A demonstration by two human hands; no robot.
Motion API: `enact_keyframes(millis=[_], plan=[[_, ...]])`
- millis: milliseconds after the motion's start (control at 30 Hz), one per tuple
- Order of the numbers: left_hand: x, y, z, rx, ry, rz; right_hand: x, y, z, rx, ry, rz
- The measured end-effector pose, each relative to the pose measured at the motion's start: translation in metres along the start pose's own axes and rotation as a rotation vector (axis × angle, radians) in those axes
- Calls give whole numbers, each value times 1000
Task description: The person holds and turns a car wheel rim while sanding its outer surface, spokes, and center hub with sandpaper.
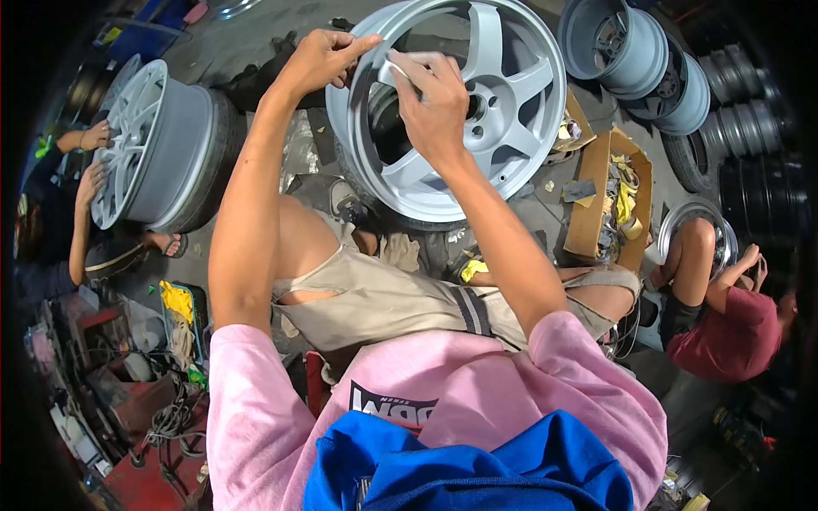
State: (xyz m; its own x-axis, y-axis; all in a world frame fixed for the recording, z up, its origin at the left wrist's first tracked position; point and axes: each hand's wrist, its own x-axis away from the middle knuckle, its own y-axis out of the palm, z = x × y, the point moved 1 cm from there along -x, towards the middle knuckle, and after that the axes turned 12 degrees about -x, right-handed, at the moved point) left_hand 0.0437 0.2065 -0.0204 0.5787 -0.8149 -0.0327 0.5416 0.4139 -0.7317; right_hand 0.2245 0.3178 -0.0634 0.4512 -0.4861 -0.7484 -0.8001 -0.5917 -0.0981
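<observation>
A pale grey wheel rim (486, 34) with broad spokes stands tilted in front of me, a dark tyre partly showing beneath it. At its upper left edge is my left hand (324, 61), fingers curled and one finger stretched along the lip; it appears closed on the rim. My right hand (433, 104) is over the inner side of the same lip, fingers bent together around a small white piece (392, 71), perhaps folded sandpaper or cloth. The fingers partly cover that piece, and motion slightly blurs them.
Cardboard boxes (588, 209) of scraps stand right of the wheel. More rims (673, 85) are stacked at upper right. At left, another person's hands (92, 162) touch a multi-spoke rim (162, 128). A person in a dark red shirt (733, 336) sits at right. Tools and cables (175, 422) lie lower left.
</observation>
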Motion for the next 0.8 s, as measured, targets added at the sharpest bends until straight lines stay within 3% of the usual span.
enact_keyframes(millis=[133,333,467,567,667,767,800], plan=[[-1,-4,1,65,-23,-50,4,26,0,117,-305,-211],[-4,-2,-6,63,-50,-10,124,19,-16,143,-280,-543],[-3,2,-9,-28,-32,59,200,-53,-27,191,-148,-650],[-11,4,-11,-162,2,167,208,-120,-17,256,-7,-766],[-11,4,-5,-352,46,251,171,-181,9,456,75,-778],[-12,11,-6,-550,93,335,125,-236,51,386,540,-605],[-11,13,-7,-659,93,371,111,-255,68,458,506,-623]])
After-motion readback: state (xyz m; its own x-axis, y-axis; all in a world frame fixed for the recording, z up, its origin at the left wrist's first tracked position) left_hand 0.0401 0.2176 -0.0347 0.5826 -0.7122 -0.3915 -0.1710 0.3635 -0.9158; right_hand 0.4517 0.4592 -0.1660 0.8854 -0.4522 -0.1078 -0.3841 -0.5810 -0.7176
